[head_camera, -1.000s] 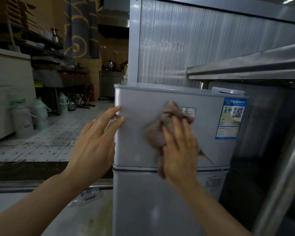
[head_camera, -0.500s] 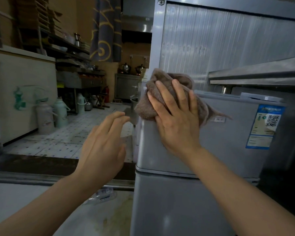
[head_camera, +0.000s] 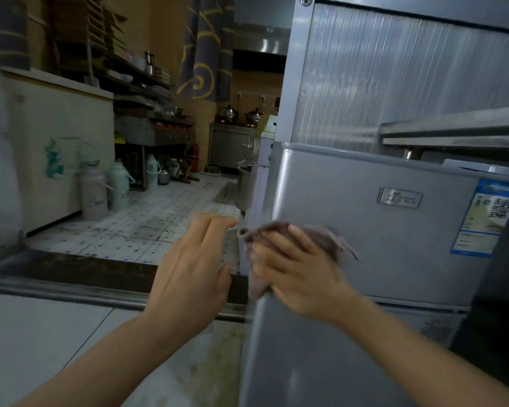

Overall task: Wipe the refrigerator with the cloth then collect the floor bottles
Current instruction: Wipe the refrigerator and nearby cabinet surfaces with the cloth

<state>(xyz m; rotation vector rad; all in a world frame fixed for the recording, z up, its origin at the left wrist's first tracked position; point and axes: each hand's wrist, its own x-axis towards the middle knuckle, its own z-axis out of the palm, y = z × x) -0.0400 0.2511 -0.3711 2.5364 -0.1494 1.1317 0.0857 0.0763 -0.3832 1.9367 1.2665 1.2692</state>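
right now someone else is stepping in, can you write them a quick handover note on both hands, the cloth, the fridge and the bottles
Right hand: pressing the brown cloth flat against the refrigerator at the upper door's lower left edge; palm grip, fingers spread.
Left hand: open, empty, hovering just left of the fridge, not touching it.
Done: wiping is under way on the upper door; how much has been covered cannot be told.
Left: finish wiping, including the lower door, then collect the floor bottles. No loose bottle shows on the floor in this view; the white thermos jugs standing by the far counter may not be the ones meant.
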